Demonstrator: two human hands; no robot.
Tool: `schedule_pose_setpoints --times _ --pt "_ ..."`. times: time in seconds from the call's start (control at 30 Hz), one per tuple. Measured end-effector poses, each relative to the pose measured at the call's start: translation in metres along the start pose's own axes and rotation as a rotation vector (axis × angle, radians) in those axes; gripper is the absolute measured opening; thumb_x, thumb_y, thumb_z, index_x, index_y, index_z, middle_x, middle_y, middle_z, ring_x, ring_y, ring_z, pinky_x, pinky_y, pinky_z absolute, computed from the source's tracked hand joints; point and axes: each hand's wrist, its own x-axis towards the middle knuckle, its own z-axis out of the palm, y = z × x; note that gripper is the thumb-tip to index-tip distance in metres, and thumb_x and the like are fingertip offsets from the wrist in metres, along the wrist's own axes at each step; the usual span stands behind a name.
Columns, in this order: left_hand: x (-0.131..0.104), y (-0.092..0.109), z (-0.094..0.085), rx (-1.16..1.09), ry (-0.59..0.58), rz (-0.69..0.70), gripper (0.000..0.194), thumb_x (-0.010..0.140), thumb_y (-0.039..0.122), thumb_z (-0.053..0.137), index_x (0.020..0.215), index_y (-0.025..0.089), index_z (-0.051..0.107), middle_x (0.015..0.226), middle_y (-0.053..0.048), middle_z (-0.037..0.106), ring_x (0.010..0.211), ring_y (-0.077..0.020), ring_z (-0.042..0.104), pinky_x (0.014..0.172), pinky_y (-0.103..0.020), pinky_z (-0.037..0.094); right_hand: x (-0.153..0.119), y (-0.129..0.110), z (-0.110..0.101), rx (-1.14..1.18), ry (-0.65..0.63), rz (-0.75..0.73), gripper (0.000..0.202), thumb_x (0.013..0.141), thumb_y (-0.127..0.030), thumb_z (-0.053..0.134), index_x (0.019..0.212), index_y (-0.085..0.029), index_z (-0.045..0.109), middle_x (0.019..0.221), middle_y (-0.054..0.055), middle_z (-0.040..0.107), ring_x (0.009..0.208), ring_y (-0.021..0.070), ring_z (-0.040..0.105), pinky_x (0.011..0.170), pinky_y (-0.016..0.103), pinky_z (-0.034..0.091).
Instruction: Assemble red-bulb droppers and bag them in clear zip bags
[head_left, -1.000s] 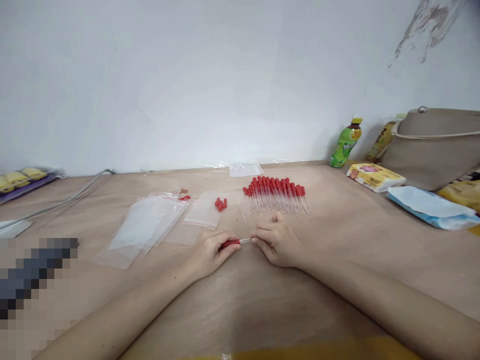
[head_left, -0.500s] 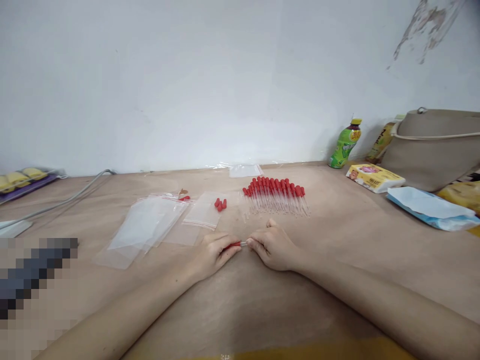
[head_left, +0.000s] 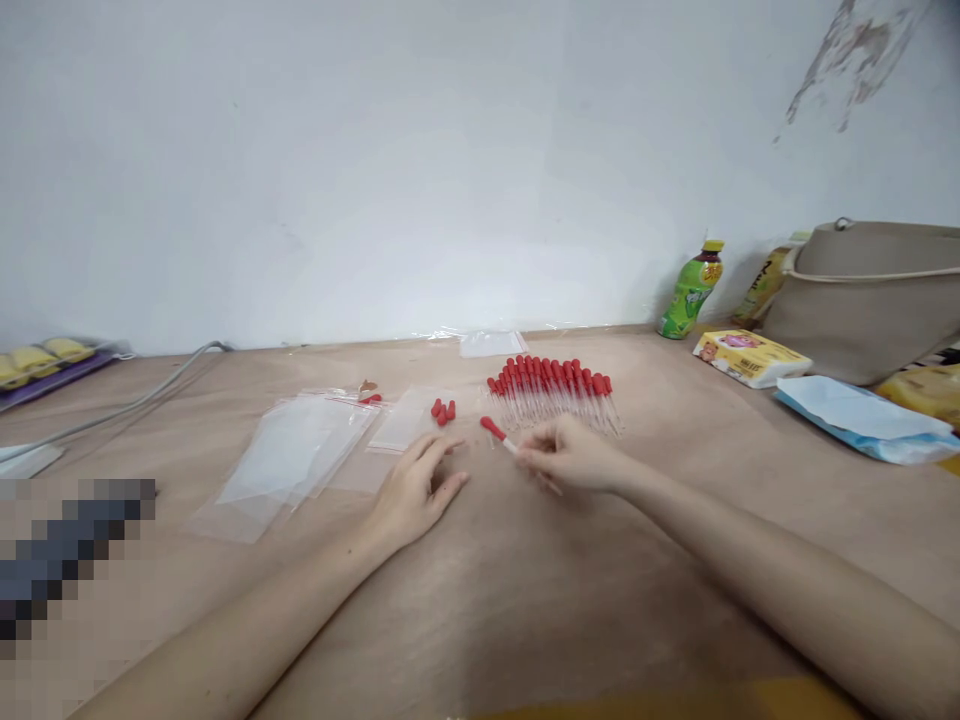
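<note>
A glass dropper with a red rubber bulb is pinched by its clear tube in my right hand, bulb pointing up and left. My left hand is open and holds nothing, thumb and fingers apart, resting low over the table. Just beyond its fingertips lie several loose red rubber bulbs. Behind my right hand a row of droppers lies side by side, red bulbs toward the wall and clear tubes toward me. A few bare clear tubes seem to lie left of the row, too faint to be sure.
Clear zip bags lie left of my left hand, another bag by the wall. At right stand a green bottle, a yellow tissue pack, a blue-white packet and a grey bag. A grey cable runs at left.
My left hand has let go of the red bulb and opened, moving slightly left. My right hand has lifted the dropper away, up and to the right, toward the row.
</note>
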Motion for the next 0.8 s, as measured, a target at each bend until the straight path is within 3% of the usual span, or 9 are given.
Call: schedule_pose_setpoints --times 0.1,0.2,0.27,0.5,0.8 --pt "0.001 -0.002 0.0 0.018 -0.105 -0.043 0.022 0.085 0.028 0.05 0.101 0.018 0.059 0.09 -0.006 0.057 0.083 -0.0191 0.056 0.075 -0.034 0.047 0.023 0.002 -0.015 -0.065 0.199 0.153 0.027 0.075 -0.036 0.051 0.058 -0.016 0.058 0.053 0.001 0.058 0.05 0.0112 0.055 0.053 0.022 0.04" --pt "0.002 -0.002 0.001 0.003 -0.107 -0.021 0.018 0.085 0.027 0.049 0.095 0.018 0.061 0.089 -0.006 0.058 0.085 -0.0194 0.055 0.077 -0.034 0.046 0.051 0.0 -0.019 -0.327 0.425 0.252 0.031 0.074 -0.038 0.05 0.053 -0.018 0.058 0.057 0.003 0.061 0.061 0.0157 0.059 0.056 0.024 0.04" --pt "0.002 -0.002 0.001 -0.007 -0.105 -0.008 0.017 0.086 0.026 0.048 0.093 0.018 0.061 0.09 -0.006 0.059 0.086 -0.0192 0.054 0.079 -0.034 0.045 0.068 -0.003 -0.014 -0.451 0.482 0.314 0.029 0.075 -0.038 0.049 0.056 -0.019 0.061 0.067 0.004 0.064 0.071 0.0189 0.061 0.059 0.026 0.041" --pt "0.001 -0.004 0.002 -0.01 -0.085 0.009 0.016 0.086 0.025 0.048 0.094 0.019 0.062 0.092 -0.006 0.059 0.088 -0.0191 0.054 0.079 -0.034 0.045 0.096 -0.004 0.008 -0.654 0.476 0.401 0.031 0.08 -0.035 0.044 0.088 -0.016 0.066 0.09 0.013 0.066 0.088 0.0251 0.062 0.068 0.032 0.043" --pt "0.002 -0.003 0.001 -0.021 -0.095 0.01 0.016 0.085 0.025 0.049 0.093 0.019 0.061 0.092 -0.006 0.059 0.087 -0.0191 0.054 0.079 -0.034 0.044 0.094 -0.003 0.011 -0.658 0.439 0.417 0.034 0.079 -0.039 0.045 0.091 -0.014 0.066 0.09 0.015 0.066 0.087 0.0268 0.062 0.067 0.033 0.044"
